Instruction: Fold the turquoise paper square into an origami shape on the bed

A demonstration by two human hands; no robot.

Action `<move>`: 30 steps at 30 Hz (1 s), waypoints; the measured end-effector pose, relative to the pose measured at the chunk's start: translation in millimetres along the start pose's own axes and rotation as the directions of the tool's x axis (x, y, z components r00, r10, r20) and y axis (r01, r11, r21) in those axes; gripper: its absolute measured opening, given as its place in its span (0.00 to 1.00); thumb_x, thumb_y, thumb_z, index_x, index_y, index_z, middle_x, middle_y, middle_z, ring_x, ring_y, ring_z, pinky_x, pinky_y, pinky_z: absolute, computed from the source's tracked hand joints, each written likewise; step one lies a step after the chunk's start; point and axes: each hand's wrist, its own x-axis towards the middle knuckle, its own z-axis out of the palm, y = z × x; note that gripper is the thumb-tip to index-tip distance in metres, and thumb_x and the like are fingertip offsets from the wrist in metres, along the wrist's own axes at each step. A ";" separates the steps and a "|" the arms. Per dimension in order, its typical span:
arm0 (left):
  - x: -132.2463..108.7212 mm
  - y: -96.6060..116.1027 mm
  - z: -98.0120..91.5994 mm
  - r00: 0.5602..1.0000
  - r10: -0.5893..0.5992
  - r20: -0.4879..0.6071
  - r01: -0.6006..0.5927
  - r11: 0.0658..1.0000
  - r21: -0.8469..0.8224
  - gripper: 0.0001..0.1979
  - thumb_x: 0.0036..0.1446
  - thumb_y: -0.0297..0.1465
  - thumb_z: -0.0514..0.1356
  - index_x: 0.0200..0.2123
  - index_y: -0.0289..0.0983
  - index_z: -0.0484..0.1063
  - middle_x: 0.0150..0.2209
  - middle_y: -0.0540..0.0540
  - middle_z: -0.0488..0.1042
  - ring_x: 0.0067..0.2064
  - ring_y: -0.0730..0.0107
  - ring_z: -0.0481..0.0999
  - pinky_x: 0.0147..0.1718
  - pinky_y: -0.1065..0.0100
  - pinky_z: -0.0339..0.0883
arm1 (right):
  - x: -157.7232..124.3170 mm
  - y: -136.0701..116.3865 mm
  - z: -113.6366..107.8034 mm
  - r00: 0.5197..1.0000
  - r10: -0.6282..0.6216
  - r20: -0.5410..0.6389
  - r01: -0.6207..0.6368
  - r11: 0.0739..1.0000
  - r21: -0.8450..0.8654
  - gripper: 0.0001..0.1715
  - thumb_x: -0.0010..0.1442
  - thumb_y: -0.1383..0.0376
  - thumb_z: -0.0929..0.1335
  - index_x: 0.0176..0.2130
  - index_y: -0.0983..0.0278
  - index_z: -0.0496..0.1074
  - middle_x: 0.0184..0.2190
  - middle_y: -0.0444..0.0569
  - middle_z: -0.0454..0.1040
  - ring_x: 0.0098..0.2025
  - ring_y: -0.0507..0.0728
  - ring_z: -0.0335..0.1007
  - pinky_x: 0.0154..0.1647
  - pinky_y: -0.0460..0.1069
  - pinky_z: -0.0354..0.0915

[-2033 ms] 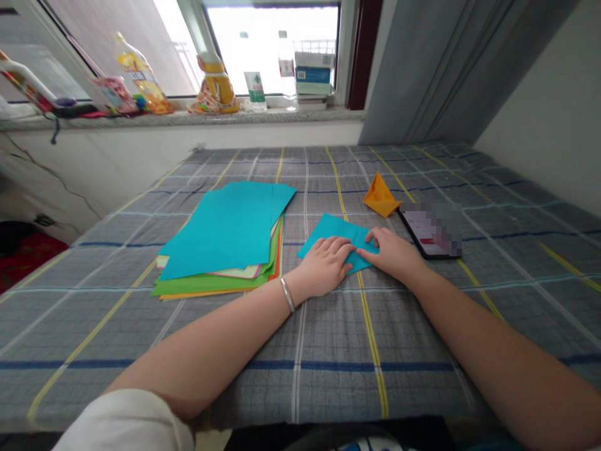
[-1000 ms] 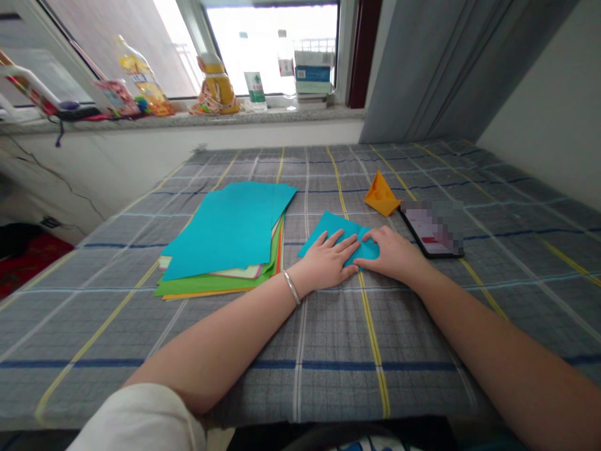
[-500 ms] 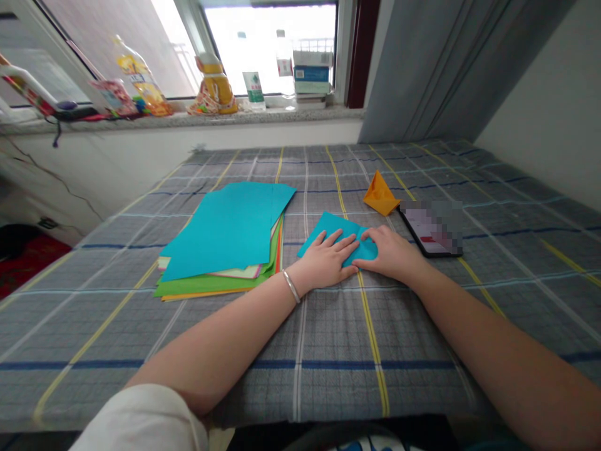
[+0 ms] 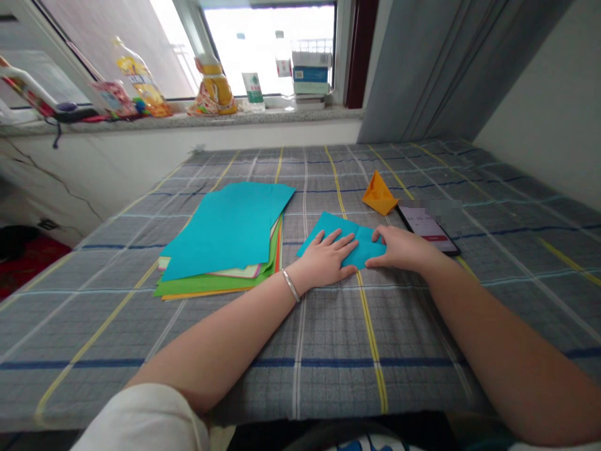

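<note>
Paper (image 4: 366, 248), blue and folded, lies on checked cloth (image 4: 263, 338); left hand (image 4: 328, 258) rests flat on it, fingers wide, probably to steady it; right hand (image 4: 400, 248) touches its right end, fingers moderately apart.

The windowsill (image 4: 345, 114) bears a yellow-labelled bottle (image 4: 144, 84), a green-and-white tube (image 4: 253, 89) and stacked boxes (image 4: 310, 74); right of it hangs a grey curtain (image 4: 436, 69), and nearer the camera than it lies a phone (image 4: 428, 227).
</note>
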 end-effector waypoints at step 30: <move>-5.4 -16.6 -12.4 0.990 -0.017 0.140 0.024 0.998 -0.052 0.40 0.61 0.49 0.54 0.70 0.43 0.40 0.70 0.38 0.40 0.70 0.44 0.37 0.63 0.43 0.41 | -1.8 31.4 -12.1 0.957 0.167 0.235 -0.174 0.985 0.010 0.14 0.48 0.74 0.64 0.35 0.59 0.70 0.24 0.43 0.73 0.24 0.54 0.68 0.24 0.47 0.55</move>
